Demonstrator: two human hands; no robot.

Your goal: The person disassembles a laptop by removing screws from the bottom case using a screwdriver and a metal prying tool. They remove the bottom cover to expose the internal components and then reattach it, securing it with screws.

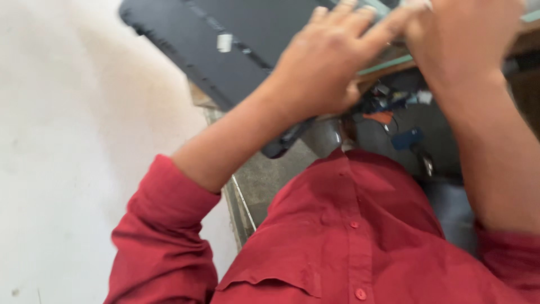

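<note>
My left hand (326, 62) is raised in front of me, its fingers stretched flat and slightly apart over the near edge of a black flat panel (208, 45) and a wooden table edge with a green strip (388, 63). A small white sticker sits on the panel. My right hand (461, 39) is beside the left one at the top right, seen from the back. Its fingertips run out of the picture, and blur hides whether they hold anything. Both rolled-up sleeves and my shirt (349, 236) are red.
A pale wall or floor surface (73, 141) fills the left side. Under the table edge hang tangled wires with an orange piece (380, 117) and a small blue box (407, 138). A grey concrete strip (264, 180) shows below the panel.
</note>
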